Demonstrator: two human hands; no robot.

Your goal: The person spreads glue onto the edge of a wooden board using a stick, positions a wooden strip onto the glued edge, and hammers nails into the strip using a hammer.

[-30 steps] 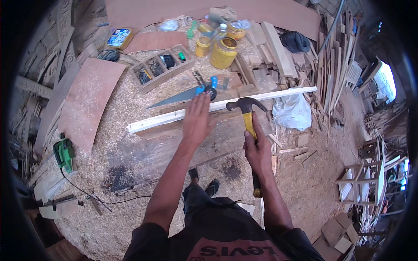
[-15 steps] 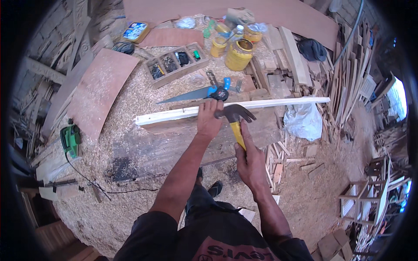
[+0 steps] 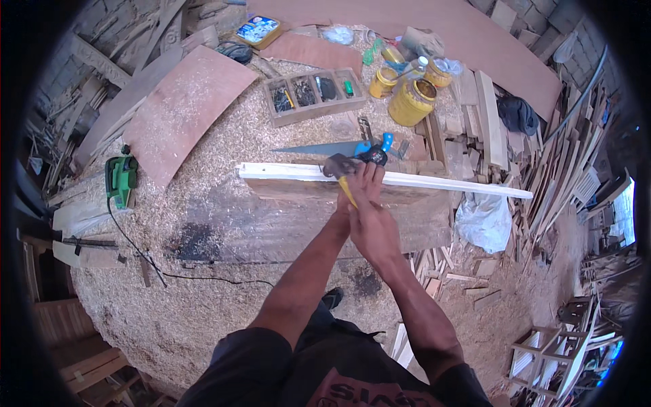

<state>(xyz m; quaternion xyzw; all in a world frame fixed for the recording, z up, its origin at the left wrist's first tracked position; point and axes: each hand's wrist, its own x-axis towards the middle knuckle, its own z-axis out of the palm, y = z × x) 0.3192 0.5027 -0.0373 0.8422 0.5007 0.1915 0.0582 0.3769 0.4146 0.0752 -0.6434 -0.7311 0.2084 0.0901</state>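
Note:
My right hand [image 3: 376, 234] is closed round the yellow handle of a claw hammer [image 3: 348, 192]. The hammer's dark head is over the long white wooden strip [image 3: 447, 182], just left of my left hand; whether it touches the wood I cannot tell. Bent over the strip are the fingers of my left hand [image 3: 368, 180], its lower part hidden behind the right hand. Under the strip lies a brown board [image 3: 291, 190]. A handsaw [image 3: 319, 147] with a blue handle and a round black tool [image 3: 373, 155] lie just beyond.
A wooden compartment box [image 3: 315, 112] holds small hardware. Yellow tubs [image 3: 411, 103] stand at the back. On the left are a green power planer [image 3: 122, 182] with a cord and a reddish plywood sheet [image 3: 196, 108]. A white plastic bag [image 3: 483, 224] and wood scraps lie right; shavings cover much of the surface.
The hammer and my right hand have swung left across my left hand, bringing the head to its left side. The view has shifted, so the surroundings sit differently.

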